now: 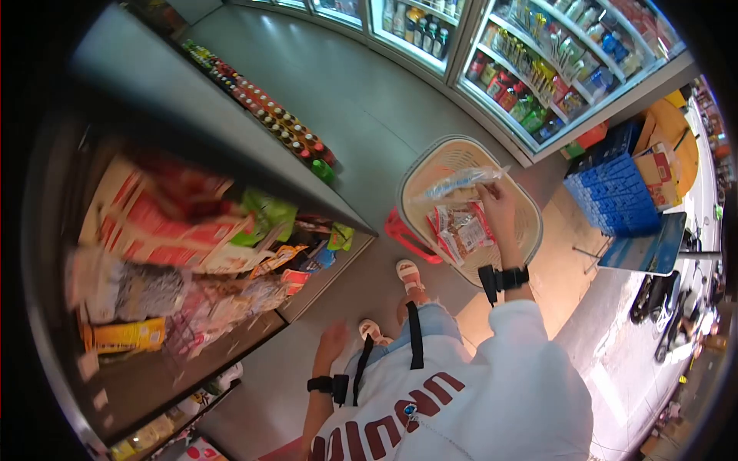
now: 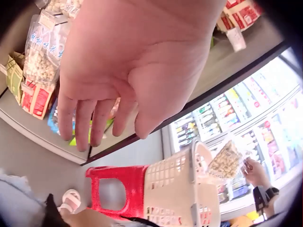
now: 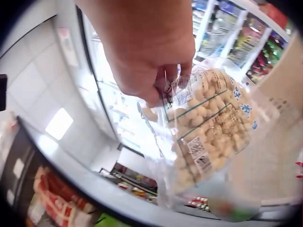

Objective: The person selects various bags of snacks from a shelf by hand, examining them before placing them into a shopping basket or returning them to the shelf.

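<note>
My right hand (image 1: 498,211) pinches the edge of a clear bag (image 1: 461,183) over the cream basket (image 1: 530,223). In the right wrist view, round beige pieces fill this bag (image 3: 213,127), with my right hand (image 3: 147,56) at its edge. A red and white packet (image 1: 465,230) lies inside the basket. The basket rests by a red stool (image 1: 407,234), seen also as the stool (image 2: 118,170) in the left wrist view. My left hand (image 1: 332,346) hangs near my side, holding nothing; in the left wrist view the hand (image 2: 137,71) has its fingers extended.
A shelf with snack bags (image 1: 184,238) stands on the left. Rows of bottles (image 1: 269,115) line the floor beyond it. Lit drink coolers (image 1: 538,69) stand ahead. On the right are a blue crate (image 1: 615,192) and a small table (image 1: 649,244).
</note>
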### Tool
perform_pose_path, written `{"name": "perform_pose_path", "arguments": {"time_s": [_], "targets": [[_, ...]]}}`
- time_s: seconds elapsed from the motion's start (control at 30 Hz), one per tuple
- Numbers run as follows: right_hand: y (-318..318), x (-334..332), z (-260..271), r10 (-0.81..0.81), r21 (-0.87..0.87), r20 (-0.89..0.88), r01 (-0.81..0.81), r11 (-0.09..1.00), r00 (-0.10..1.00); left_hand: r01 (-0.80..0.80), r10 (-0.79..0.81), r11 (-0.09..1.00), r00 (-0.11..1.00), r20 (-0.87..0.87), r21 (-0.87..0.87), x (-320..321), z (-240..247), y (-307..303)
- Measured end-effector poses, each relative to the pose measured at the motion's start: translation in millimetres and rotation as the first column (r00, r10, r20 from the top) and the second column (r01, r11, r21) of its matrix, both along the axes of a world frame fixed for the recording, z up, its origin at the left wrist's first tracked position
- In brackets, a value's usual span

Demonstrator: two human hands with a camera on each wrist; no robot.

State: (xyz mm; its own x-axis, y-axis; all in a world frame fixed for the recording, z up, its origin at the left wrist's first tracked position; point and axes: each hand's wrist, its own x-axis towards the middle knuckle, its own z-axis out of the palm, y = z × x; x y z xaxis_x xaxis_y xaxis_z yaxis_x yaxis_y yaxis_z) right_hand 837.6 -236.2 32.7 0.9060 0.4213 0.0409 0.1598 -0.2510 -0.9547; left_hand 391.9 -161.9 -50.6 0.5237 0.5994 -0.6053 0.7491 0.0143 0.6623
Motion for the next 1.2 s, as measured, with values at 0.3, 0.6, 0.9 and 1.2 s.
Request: {"name": "perform_pose_path", "arguments": {"time_s": [0.3,0.6,0.9,1.2], "targets": [[15.9,-235.1,156.3,0.821,-0.532,0.562,-0.718,0.45,0.098,0.166,0.568,0.493,0.682,0.461,-0.854,-14.8,130.3,24.8],[28.7,-465.9,112.7,0.73,-0.447,0.588,-0.892,-0.063,-0.347,-0.029,0.79,0.478,0.452,0.415,-0.878,-180.3,126.9,-22.1],[40.1,-515.4,100.8,0.854,-0.267,0.5,-0.964,-0.003,-0.142,-0.162,0.893,0.448,0.129,0.431,-0.879,-239.3,107.4,-43.2],[93.9,-474.7,22.4,0.724,0.234,-0.668,-0.876,0.422,0.17,-0.139,0.942,0.291,-0.133,0.309,-0.946,-238.2,66.4,-41.0]]}}
